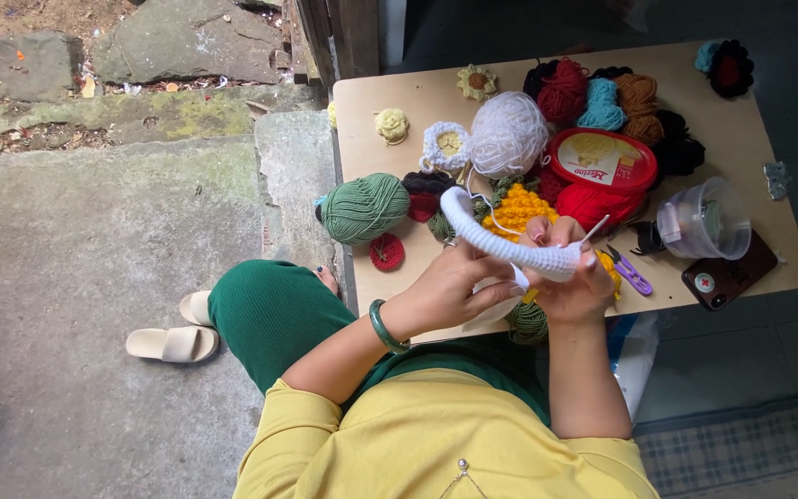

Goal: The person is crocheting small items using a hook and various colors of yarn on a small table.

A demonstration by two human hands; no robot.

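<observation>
A long white crocheted tube (482,234) curves up from my hands over the low wooden table (750,139). My left hand (450,286) grips the tube from below near its lower end. My right hand (570,273) pinches the same end and holds a thin crochet hook (597,227) that points up and right. White yarn runs from the work to a white yarn ball (508,134). A yellow crocheted piece (515,211) lies just behind my hands.
On the table are a green yarn ball (365,208), red, blue, brown and black yarn, small crocheted flowers (392,125), a red-lidded tub (603,159), a clear plastic container (704,220), purple snips (633,274) and a phone (728,273). Pale sandals (174,343) lie on the concrete floor.
</observation>
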